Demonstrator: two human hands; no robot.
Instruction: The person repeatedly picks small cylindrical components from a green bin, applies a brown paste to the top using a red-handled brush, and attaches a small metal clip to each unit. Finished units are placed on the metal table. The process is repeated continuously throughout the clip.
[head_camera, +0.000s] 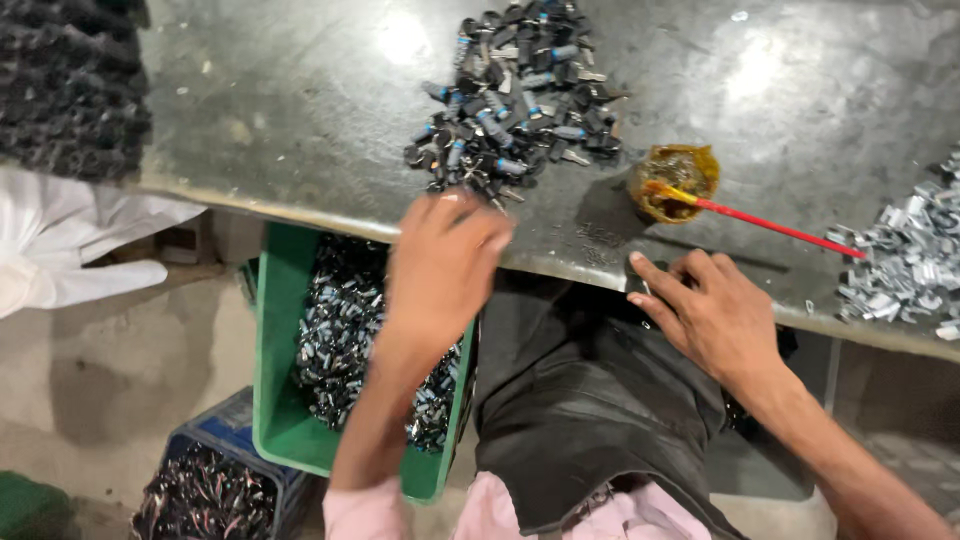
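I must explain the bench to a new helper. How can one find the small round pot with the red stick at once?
On the grey metal table, look right of the dark pile of small black and blue parts. The small pot stands near the front edge, above the right hand. It alone is amber-yellow, with a thin red stick leaning out toward the silvery parts.

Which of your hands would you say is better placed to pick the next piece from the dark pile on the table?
The left hand, probably: it reaches over the table edge with its fingers at the near side of the pile of small dark parts. The right hand rests at the edge, farther from it.
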